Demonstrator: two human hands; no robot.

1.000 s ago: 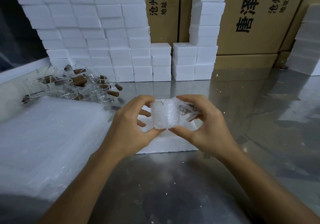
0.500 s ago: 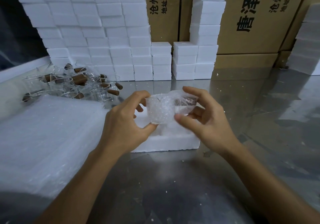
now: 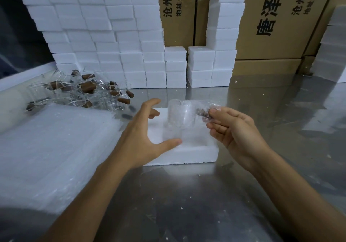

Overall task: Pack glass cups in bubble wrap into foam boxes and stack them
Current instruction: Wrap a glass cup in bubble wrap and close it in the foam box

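One glass cup in bubble wrap, held above an open foam box at mid desk; body upright, long axis near vertical, brown handle end pointing right toward the right hand. Wrap clear and bubbled, blurred at lower edge, loose tail hanging into the box recess. Right grip: thumb and fingertips pinching the wrapped handle end. Left hand: grip spread wide, fingers extended, thumb over the box rim, just beside the wrap, contact unclear. Foam box white, shallow, lidless. Left of it, flat stack of bubble wrap sheets. Behind that, heap of unwrapped glass cups with brown handles, lying at mixed angles. Rear: stacked foam boxes, printed cardboard cartons.
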